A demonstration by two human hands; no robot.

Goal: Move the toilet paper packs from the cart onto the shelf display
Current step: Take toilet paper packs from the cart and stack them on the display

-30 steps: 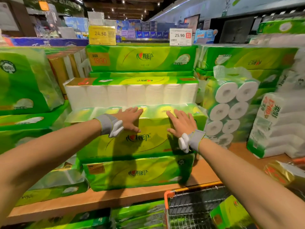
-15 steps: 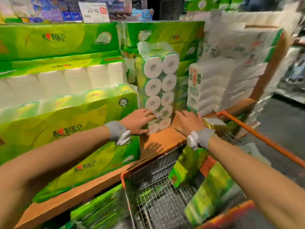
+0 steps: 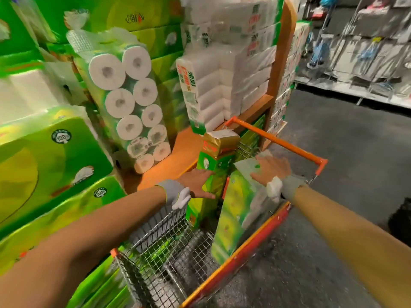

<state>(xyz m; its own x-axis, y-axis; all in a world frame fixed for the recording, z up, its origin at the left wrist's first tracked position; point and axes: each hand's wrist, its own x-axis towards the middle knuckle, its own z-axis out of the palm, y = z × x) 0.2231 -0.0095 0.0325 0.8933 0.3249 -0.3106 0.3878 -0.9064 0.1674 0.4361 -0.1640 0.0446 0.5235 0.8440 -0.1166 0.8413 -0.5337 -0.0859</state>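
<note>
Standing beside the wooden shelf display (image 3: 178, 152), the wire-mesh shopping cart with orange rails (image 3: 244, 252) holds three packs that can be counted: a tall green toilet paper pack with white sides (image 3: 235, 210) leaning upright against the cart's right rail, a second upright green pack (image 3: 209, 196) just left of it, and a small gold-wrapped pack (image 3: 220, 141) resting on top of that second one. More green shows through the mesh low in the basket, too blurred to count. The right hand (image 3: 271, 170) lies flat with spread fingers on the top end of the leaning pack, touching it without closing around it. The left hand (image 3: 198, 183) is open too, fingers extended against the side of the second green pack, gripping nothing. Both wrists wear grey bands with a white piece attached. On the shelf, a clear-wrapped pack of white rolls (image 3: 131, 103) stands on end, ten roll ends visible in two columns, with stacked white tissue bundles (image 3: 229, 85) to its right and large green packs (image 3: 49, 156) piled to its left.
</note>
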